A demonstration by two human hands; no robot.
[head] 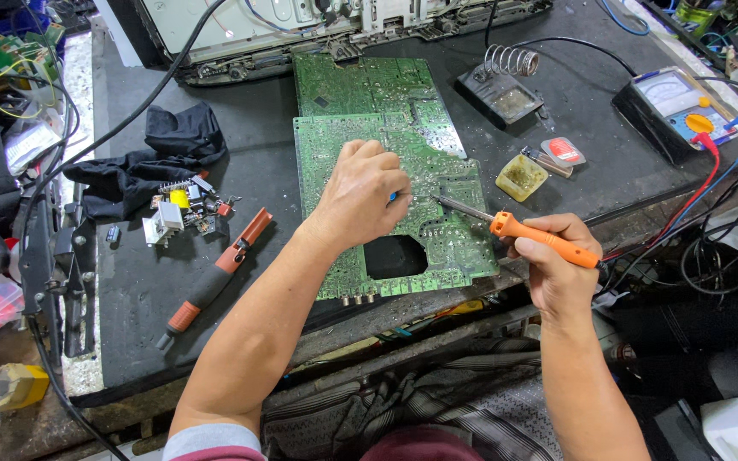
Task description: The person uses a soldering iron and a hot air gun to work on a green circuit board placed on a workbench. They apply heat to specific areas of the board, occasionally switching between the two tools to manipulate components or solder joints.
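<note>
The right hand [561, 265] was clenched around the orange handle of a soldering iron [518, 230], gripping it like a pen, well back from the metal shaft, whose tip hovered at the solder side of the green circuit board [437, 230]. That handle looked the only safe place to hold: light, rigid, and likely hot toward the tip. The left hand [360, 196] rested knuckles-up on the board, fingers curled over something small with a glimpse of blue; what it pinched could not be told. The board lay near the worktop's front edge, towards the middle, overlapping a second green board [369, 85] behind it. It looked thin, stiff and light, with a square cut-out near its front edge and rows of silver joints; probably fragile, best steadied by its edges or pressed flat. Outward to the left lay a red-and-black desoldering pump [215, 277], a cluster of loose components [183, 209] and a black cloth [168, 149]. Toward the back right stood an iron stand with a coil [506, 85], a yellow flux tub [520, 177] and an analogue meter [676, 107].
</note>
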